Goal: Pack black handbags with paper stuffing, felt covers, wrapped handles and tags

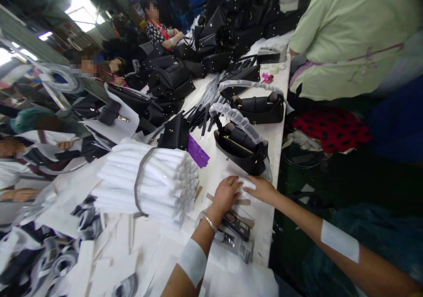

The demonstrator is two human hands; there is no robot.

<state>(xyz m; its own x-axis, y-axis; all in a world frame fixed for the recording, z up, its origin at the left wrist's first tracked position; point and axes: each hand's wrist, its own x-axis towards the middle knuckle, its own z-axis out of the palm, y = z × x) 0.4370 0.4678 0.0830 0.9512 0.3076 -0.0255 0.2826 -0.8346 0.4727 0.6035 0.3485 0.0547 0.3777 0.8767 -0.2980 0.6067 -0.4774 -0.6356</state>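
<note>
Near the table's right edge, my left hand (227, 194) and my right hand (263, 191) face each other with bent fingers closed on a small white piece of soft sheet (246, 183). The fingers hide part of it, and its exact kind is unclear. Just beyond my hands stands a black handbag (236, 154), its handle wrapped in clear plastic and its gold zipper showing. Under my left wrist lies a black phone-like case (236, 225) beside a small clear plastic bag (238, 245). Brown strips (240, 202) lie below my fingers.
A banded bundle of white foam rolls (148, 180) sits left of my hands. A second black handbag (257, 107) stands farther back, near a purple piece (198, 151). Black bags (172, 74) are heaped beyond. A co-worker in pale green (346, 46) stands at right; others sit opposite.
</note>
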